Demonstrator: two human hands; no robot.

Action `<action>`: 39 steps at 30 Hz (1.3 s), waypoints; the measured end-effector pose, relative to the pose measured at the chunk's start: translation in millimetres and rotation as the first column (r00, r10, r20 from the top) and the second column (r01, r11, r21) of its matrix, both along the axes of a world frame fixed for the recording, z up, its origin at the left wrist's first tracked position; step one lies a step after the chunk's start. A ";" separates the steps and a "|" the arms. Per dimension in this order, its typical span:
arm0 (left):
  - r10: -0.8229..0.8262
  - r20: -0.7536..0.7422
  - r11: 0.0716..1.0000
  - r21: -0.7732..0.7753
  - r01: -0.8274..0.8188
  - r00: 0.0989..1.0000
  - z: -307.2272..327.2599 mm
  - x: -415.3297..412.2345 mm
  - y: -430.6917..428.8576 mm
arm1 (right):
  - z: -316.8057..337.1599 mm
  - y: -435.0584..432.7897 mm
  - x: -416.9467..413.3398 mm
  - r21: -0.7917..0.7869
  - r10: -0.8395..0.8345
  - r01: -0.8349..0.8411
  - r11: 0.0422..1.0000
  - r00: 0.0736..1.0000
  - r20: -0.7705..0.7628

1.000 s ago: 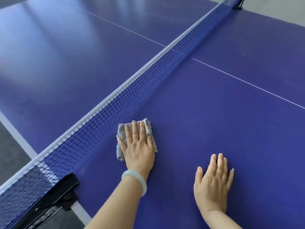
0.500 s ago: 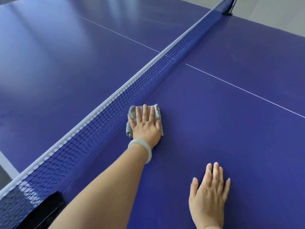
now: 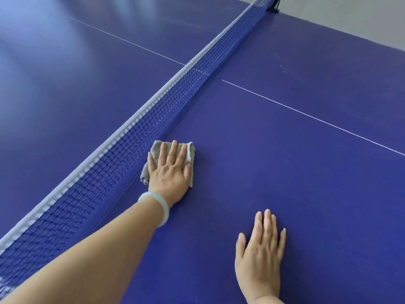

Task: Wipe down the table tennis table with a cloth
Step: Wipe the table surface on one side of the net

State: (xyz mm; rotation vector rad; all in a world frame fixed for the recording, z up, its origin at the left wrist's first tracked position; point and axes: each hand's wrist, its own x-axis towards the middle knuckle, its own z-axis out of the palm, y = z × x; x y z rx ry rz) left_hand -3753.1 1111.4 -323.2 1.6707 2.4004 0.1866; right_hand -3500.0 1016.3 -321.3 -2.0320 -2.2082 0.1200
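Note:
A blue table tennis table point(image 3: 285, 163) fills the view. My left hand point(image 3: 169, 172), with a pale bangle on the wrist, presses flat on a folded grey cloth point(image 3: 191, 153) that lies on the near half, right beside the net point(image 3: 140, 137). The fingers are straight and spread over the cloth, which shows only at its edges. My right hand point(image 3: 260, 253) rests flat on the bare table surface at the lower right, fingers straight, holding nothing.
The blue net with its white top band runs diagonally from lower left to a black post point(image 3: 275, 5) at the top right. A thin white centre line point(image 3: 311, 116) crosses the near half. Grey floor point(image 3: 350, 16) lies beyond the far edge.
My left hand has slid the cloth forward along the net, away from the near table edge. My right hand has stayed flat on the table. The near net clamp has left the view.

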 end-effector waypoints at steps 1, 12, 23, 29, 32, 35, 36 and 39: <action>-0.015 0.008 1.000 -0.013 0.015 1.000 -0.3 0.6 1.5 | 3.4 -0.7 -0.9 -0.011 0.011 -0.011 1.000 0.999 -0.033; -0.042 0.057 0.997 -0.064 0.045 0.998 7.7 -5.9 2.1 | 23.3 143.9 111.3 -0.093 -0.301 0.288 0.953 0.929 -0.215; -0.586 0.066 0.810 0.081 0.581 0.808 6.9 212.7 -64.2 | -3.1 167.2 107.9 -0.048 -0.366 0.365 0.930 0.930 -0.029; -0.405 -0.107 0.913 -0.101 0.395 0.908 11.3 121.7 76.2 | -0.8 166.4 106.2 -0.025 -0.376 0.376 0.926 0.926 -0.023; -0.047 0.041 0.994 -0.101 0.051 0.998 16.0 48.1 76.2 | -1.2 166.2 106.3 -0.031 -0.372 0.372 0.928 0.928 -0.006; 0.044 0.022 0.997 -0.071 -0.042 0.999 12.2 80.7 41.4 | 1.6 166.4 104.1 -0.043 -0.373 0.373 0.927 0.928 0.014; -0.050 0.009 0.998 -0.037 0.050 0.999 12.8 111.4 28.9 | 2.0 166.7 103.4 -0.046 -0.372 0.372 0.927 0.928 0.018; -0.540 -0.001 0.840 0.061 0.539 0.842 12.6 194.8 -8.2 | 3.4 167.3 104.6 -0.047 -0.369 0.368 0.929 0.930 -0.008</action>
